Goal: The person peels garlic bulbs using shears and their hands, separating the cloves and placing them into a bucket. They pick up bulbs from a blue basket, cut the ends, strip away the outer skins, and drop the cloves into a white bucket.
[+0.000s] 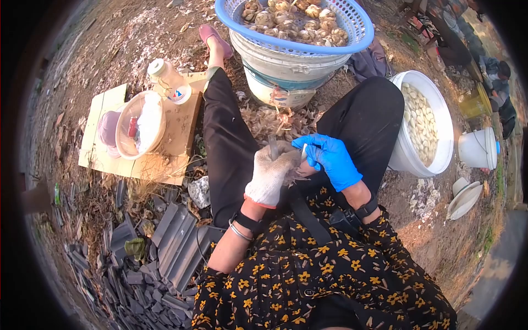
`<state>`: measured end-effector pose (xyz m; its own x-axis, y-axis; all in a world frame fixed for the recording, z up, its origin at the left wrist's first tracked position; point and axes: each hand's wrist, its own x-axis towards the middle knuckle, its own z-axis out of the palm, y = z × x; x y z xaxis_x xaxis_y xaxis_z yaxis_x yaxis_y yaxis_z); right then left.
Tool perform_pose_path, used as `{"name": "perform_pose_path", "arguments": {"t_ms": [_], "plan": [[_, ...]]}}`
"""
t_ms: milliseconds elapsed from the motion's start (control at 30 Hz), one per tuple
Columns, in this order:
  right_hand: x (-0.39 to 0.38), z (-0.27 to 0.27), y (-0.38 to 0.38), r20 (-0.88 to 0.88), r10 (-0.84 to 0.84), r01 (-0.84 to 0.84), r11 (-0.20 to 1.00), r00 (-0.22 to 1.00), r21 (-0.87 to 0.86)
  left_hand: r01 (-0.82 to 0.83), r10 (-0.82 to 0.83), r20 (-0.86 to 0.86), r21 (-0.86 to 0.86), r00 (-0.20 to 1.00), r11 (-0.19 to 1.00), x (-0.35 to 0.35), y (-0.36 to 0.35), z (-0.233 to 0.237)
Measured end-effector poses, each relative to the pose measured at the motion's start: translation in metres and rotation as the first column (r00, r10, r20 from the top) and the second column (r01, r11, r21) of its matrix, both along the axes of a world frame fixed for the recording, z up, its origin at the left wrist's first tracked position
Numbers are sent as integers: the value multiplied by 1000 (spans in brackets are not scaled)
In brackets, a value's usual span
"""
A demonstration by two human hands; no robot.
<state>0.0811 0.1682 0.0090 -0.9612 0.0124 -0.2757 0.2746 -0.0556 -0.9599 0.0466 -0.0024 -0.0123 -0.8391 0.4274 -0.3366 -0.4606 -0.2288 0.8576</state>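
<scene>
In the head view, my left hand (269,175) wears an off-white knit glove and is closed around a small knife (273,147). Its flat grey blade juts up past the fingers; the handle is hidden. Close beside it, my right hand (331,160), in a blue rubber glove, pinches a pale garlic clove (303,150) between thumb and fingertips. Papery skin hangs below the left hand. Between my legs lies a heap of garlic peelings (269,124). By my right knee, a white bucket (447,129) holds many peeled cloves (421,124).
Ahead, a blue basket (220,12) of garlic bulbs (286,21) rests on a large bucket (269,55). At left, a jar (170,85) and a small basket (122,135) sit on cardboard (175,148). Broken tiles (176,242) lie lower left; a small white bucket (477,148) stands right.
</scene>
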Motion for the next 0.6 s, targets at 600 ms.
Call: {"name": "perform_pose_path", "arguments": {"t_ms": [600], "plan": [[31,84,92,-621,-249,636,548,744,543,-129,112,-141,-116,984,985,8,17,15]]}}
